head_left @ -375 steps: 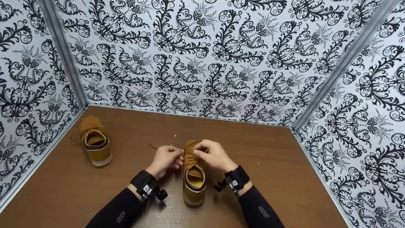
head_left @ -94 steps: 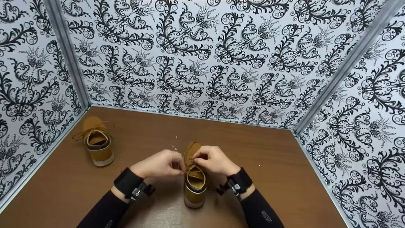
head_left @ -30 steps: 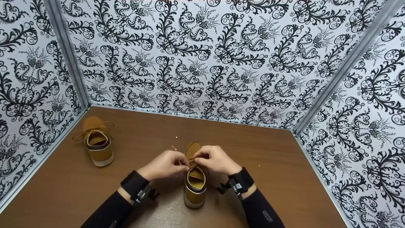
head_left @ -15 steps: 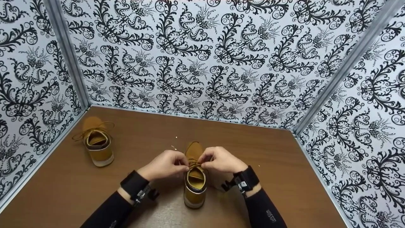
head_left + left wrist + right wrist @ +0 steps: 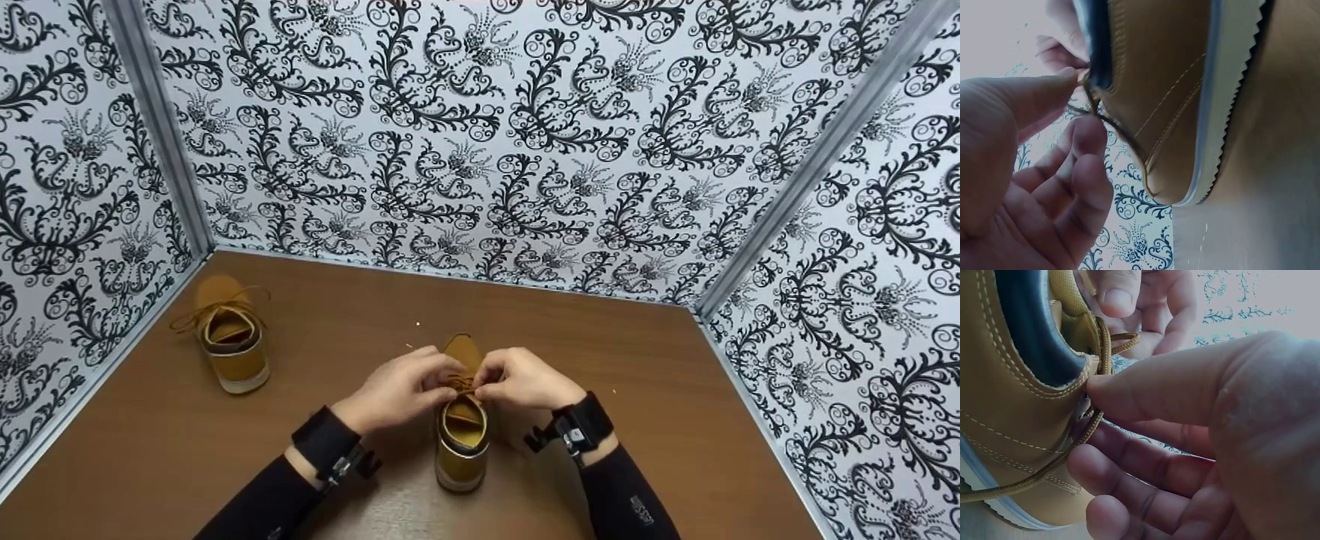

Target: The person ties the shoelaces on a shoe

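Note:
A tan lace-up shoe (image 5: 459, 461) stands on the table, its toe pointing away and its heel nearest me. Over its lacing, my right hand (image 5: 525, 379) pinches the brown shoelace (image 5: 1103, 354) between thumb and forefinger at the top of the opening. My left hand (image 5: 409, 386) is at the other side of the lacing, with thumb and forefinger apart. In the left wrist view, its fingertips (image 5: 1090, 135) lie against the crossed lace (image 5: 1094, 101). A small lace loop (image 5: 1127, 340) sticks out beside the left fingers in the right wrist view. My hands partly hide the lacing.
A second tan shoe (image 5: 236, 360) with loose lace loops stands at the table's far left. White specks (image 5: 418, 324) lie on the brown wooden table (image 5: 600, 330). Black-and-white patterned walls (image 5: 480, 150) enclose the back and sides.
Both hands have come from further up the lacing to the top of the opening. Just now my left thumb and forefinger have spread apart. Earlier, my right hand shifted slightly right.

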`<state>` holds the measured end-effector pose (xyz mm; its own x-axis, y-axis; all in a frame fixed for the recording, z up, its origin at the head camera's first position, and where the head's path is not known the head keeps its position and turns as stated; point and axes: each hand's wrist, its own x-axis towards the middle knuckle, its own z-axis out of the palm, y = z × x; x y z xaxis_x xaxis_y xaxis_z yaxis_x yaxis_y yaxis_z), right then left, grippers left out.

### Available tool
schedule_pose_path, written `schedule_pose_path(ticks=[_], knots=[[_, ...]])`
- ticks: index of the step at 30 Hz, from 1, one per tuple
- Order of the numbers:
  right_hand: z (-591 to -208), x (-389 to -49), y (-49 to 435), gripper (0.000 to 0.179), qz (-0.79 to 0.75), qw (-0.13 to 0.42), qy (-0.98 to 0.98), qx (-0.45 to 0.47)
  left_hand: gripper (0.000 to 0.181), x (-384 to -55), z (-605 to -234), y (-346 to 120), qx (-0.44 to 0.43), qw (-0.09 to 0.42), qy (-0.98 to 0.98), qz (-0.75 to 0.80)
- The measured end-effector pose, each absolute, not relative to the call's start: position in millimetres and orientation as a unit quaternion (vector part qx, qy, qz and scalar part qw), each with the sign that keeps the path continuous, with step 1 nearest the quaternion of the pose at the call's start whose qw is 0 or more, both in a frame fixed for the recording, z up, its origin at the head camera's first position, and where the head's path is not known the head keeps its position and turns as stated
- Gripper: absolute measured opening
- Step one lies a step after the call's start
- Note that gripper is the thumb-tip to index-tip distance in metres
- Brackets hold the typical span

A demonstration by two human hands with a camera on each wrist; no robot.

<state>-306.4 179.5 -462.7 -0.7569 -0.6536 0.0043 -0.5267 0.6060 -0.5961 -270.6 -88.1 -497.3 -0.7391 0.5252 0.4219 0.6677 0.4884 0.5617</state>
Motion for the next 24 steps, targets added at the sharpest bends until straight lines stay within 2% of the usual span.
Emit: schedule_pose_path(ticks=[4,11,24], knots=[[-462.2,-306.3,180.1,0.006,-0.295,0.112,0.888,-0.334,0.025,-268.2,-499.2,-84.5,-0.355,0.123,-0.858,-0.350],[-462.5,-308.9,184.2,0.003,-0.287,0.116,0.888,-0.339,0.005,-269.8,-501.7,-83.7,-0.353,0.128,-0.849,-0.371],[-461.1,-309.7,188.2,0.006,-0.281,0.145,0.889,-0.331,0.014,-269.5,-500.5,-83.8,-0.339,0.098,-0.856,-0.377]])
